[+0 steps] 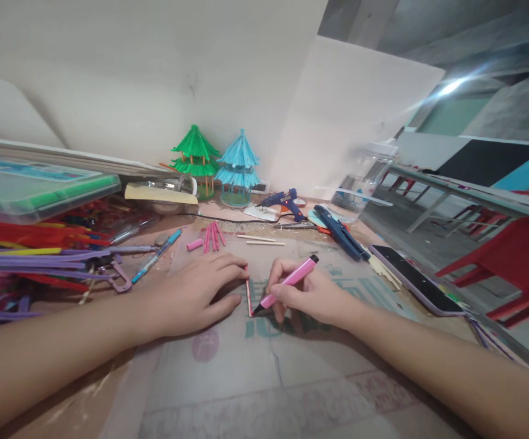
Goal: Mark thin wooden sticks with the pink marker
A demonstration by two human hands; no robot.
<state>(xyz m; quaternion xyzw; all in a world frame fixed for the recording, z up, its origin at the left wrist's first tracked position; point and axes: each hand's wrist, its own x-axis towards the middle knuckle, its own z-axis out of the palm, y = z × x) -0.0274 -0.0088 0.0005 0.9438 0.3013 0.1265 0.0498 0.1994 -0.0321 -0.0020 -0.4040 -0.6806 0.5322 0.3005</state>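
Observation:
My right hand (307,296) grips a pink marker (287,283), its dark tip touching a thin pink stick (248,296) that lies on the cardboard sheet (255,372). My left hand (197,292) rests on the cardboard just left of the stick, fingers pressed together, with the index fingertip holding the stick's far end down. A small pile of several pink sticks (212,238) lies farther back.
Coloured strips and pipe cleaners (30,256) are heaped at the left under a plastic box (39,189). Green (195,158) and blue (238,167) stick pagodas stand at the back. A blue glue gun (285,201), blue cutters (340,231) and a phone (413,280) lie at the right.

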